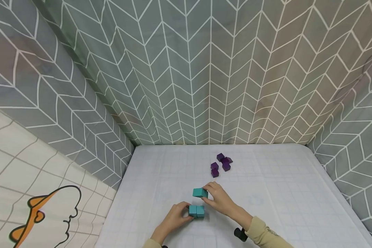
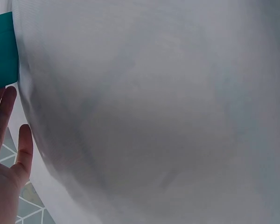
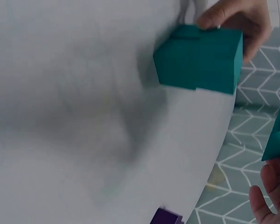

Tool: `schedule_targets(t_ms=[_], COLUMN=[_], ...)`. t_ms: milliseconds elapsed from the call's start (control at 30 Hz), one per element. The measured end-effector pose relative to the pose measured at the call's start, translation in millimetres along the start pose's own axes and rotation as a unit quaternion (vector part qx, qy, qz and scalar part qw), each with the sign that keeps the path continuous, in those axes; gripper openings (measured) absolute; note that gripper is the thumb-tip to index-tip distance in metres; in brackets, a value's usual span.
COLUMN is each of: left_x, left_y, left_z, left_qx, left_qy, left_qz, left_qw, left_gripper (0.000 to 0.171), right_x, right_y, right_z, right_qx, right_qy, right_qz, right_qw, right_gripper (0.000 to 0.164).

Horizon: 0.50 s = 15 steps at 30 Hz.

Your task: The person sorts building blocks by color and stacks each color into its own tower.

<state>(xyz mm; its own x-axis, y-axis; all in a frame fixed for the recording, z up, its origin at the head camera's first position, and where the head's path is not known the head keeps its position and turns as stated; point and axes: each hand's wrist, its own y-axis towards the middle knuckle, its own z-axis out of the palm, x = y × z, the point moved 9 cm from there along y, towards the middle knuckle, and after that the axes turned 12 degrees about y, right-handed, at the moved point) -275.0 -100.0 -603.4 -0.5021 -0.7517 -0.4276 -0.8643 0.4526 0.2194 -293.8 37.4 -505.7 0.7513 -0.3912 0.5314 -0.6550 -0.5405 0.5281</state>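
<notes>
Two teal cubes (image 1: 196, 211) stand side by side on the table, their faces meeting at a thin seam. My left hand (image 1: 175, 217) grips the left one between thumb and fingers. In the right wrist view this teal pair (image 3: 198, 59) shows under the left thumb. Just beyond and above the pair, my right hand (image 1: 218, 198) pinches another teal block (image 1: 199, 192) by its right side. Part of that held block (image 3: 277, 140) appears at the right edge of the right wrist view, with a pointed corner. A teal face (image 2: 2, 53) fills the left edge of the left wrist view.
Several small purple blocks (image 1: 226, 166) lie in a loose cluster farther back on the white table (image 1: 266, 193). Patterned curtains (image 1: 198, 86) hang along the back and sides. A black wrist camera (image 1: 240, 234) sits at the right sleeve.
</notes>
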Motion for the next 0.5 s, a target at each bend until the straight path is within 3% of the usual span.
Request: schedule_targets(t_ms=[300, 500], left_x=[-2.9, -2.4], left_y=[0.6, -0.5], left_z=[-4.5, -3.7], left_qx=[-0.027, -0.022], left_qy=[-0.001, -0.014], left_qz=[0.027, 0.021], left_qw=[0.9993, 0.9995], left_gripper=[0.036, 0.034], right_x=[15.2, 22.2], right_y=[-14.9, -20.6], right_z=[16.9, 24.3], right_qx=[0.023, 0.027], right_qy=[0.023, 0.028], right_qz=[-0.009, -0.024], right_qw=[0.999, 0.999], right_gripper=[0.030, 0.029])
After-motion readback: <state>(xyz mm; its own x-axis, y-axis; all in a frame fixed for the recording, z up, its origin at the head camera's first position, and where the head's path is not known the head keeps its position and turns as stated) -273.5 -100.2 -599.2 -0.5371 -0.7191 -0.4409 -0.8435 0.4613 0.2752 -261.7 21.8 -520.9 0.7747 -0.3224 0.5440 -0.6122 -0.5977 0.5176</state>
